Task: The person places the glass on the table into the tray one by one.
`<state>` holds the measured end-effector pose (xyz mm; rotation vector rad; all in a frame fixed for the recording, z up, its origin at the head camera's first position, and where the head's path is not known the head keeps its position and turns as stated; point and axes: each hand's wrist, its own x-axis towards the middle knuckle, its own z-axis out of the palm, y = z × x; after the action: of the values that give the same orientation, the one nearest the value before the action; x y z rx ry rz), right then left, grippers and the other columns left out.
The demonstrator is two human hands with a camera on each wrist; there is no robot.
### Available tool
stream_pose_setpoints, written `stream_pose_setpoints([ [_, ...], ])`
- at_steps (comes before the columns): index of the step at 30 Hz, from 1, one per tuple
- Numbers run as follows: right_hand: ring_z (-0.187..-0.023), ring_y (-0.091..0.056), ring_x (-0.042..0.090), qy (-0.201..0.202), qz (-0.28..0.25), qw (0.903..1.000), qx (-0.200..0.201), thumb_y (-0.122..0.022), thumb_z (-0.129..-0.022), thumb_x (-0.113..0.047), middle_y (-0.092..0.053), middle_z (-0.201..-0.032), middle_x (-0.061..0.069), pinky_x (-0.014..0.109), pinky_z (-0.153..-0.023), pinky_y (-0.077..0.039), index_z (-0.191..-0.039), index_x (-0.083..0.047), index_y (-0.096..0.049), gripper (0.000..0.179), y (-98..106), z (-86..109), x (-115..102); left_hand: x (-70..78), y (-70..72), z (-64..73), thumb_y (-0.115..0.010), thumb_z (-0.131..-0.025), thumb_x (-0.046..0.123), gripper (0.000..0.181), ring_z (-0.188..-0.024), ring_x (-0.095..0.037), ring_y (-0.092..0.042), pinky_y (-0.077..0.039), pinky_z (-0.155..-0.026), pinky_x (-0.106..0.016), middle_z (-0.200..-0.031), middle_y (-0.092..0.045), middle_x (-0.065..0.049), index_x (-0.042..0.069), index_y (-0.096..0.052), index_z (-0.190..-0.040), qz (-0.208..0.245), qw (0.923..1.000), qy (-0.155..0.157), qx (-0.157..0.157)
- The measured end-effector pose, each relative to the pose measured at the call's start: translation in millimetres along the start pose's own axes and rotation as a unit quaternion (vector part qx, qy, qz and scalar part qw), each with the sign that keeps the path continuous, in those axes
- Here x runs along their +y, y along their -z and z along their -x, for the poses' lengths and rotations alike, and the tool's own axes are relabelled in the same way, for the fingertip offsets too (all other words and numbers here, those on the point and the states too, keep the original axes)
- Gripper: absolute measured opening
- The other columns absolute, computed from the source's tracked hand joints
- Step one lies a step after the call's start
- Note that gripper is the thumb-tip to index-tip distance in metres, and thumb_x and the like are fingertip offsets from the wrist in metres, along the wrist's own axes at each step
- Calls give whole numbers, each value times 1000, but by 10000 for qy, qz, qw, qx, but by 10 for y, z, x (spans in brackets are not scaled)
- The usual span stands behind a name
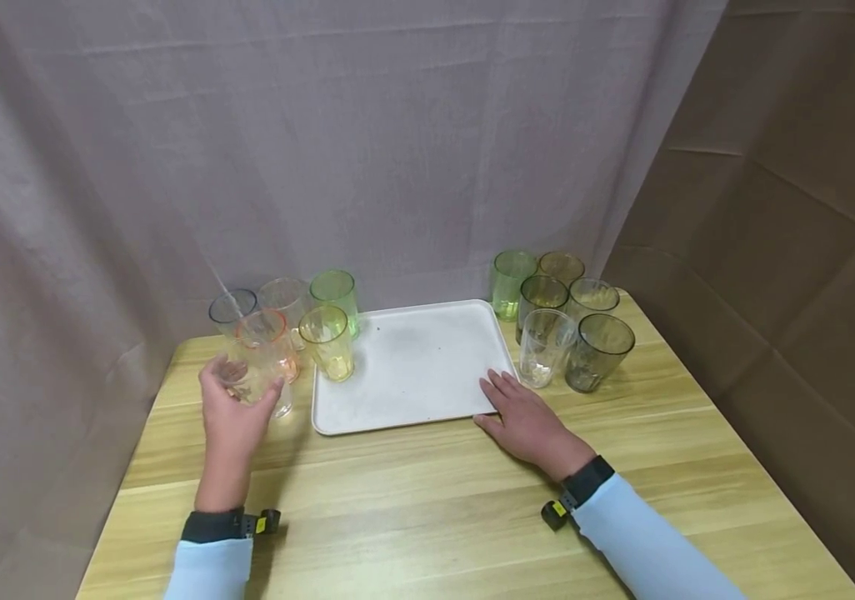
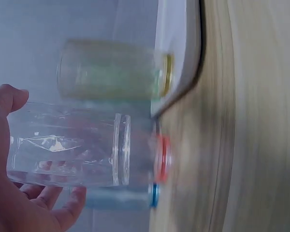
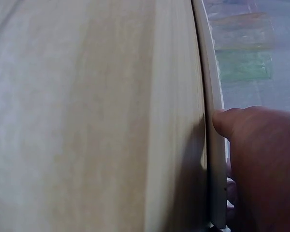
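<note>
A clear glass (image 2: 67,150) is in my left hand (image 1: 236,408), thumb on one side and fingers curled round the other. Its base hangs above the wooden table in the left wrist view. Close behind it stand an orange-rimmed glass (image 1: 266,329) and a blue-rimmed glass (image 1: 233,306). A yellow glass (image 1: 330,346) sits on the left part of the white tray (image 1: 412,358). My right hand (image 1: 528,425) rests at the tray's front right corner, fingers fairly straight; its thumb touches the front rim in the right wrist view.
Left of the tray stand another clear glass (image 1: 285,293) and a green glass (image 1: 337,292). Several glasses crowd its right side, including a green one (image 1: 510,287), a clear one (image 1: 543,350) and a grey one (image 1: 596,354). Grey curtain (image 1: 397,150) backs the table (image 1: 427,508).
</note>
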<state>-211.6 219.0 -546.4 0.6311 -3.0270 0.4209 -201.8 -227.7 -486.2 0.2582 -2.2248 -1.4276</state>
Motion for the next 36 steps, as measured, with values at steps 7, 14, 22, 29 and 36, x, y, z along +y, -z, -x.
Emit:
stream_pose_setpoints([
  [7, -152, -24, 38, -22, -13, 10000, 28, -55, -105, -48, -31, -167, 18, 57, -121, -28, -160, -3, -42, 72, 15, -3, -14, 135, -314, 53, -88, -80, 18, 93, -125, -31, -49, -43, -105, -54, -135, -52, -18, 7, -33, -154, 275, 9983, -276, -442],
  [14, -152, -24, 38, -23, -37, 10000, 12, -56, -105, -49, -31, -167, 17, 56, -121, -28, -160, -3, -42, 72, 24, 6, -25, 205, -502, 90, -90, -78, 18, 93, -125, -27, -51, -45, -106, -52, -135, -54, -15, 11, -36, -153, 328, 9962, -459, -657],
  [22, -152, -23, 38, -9, -39, 10000, 28, -56, -105, -48, -30, -167, 17, 56, -122, -28, -160, -3, -42, 72, 0, 7, -8, 182, -577, 152, -90, -77, 21, 95, -128, -31, -50, -45, -108, -55, -137, -53, -18, 9, -34, -153, 243, 9961, -385, -757],
  [29, -153, -22, 38, -23, -14, 10000, 42, -55, -105, -49, -30, -168, 17, 56, -122, -27, -160, -4, -41, 73, -18, 4, 4, 102, -637, 236, -93, -74, 21, 95, -127, -30, -51, -42, -112, -51, -133, -54, -17, 6, -37, -150, 133, 9951, -353, -919],
  [36, -153, -22, 37, -55, -9, 10000, -2, -55, -105, -50, -29, -168, 16, 56, -122, -27, -160, -4, -41, 73, -14, 4, 0, 42, -675, 269, -94, -72, 21, 95, -130, -31, -50, -39, -115, -50, -134, -55, -18, 5, -37, -147, 7, 9934, -342, -1093],
])
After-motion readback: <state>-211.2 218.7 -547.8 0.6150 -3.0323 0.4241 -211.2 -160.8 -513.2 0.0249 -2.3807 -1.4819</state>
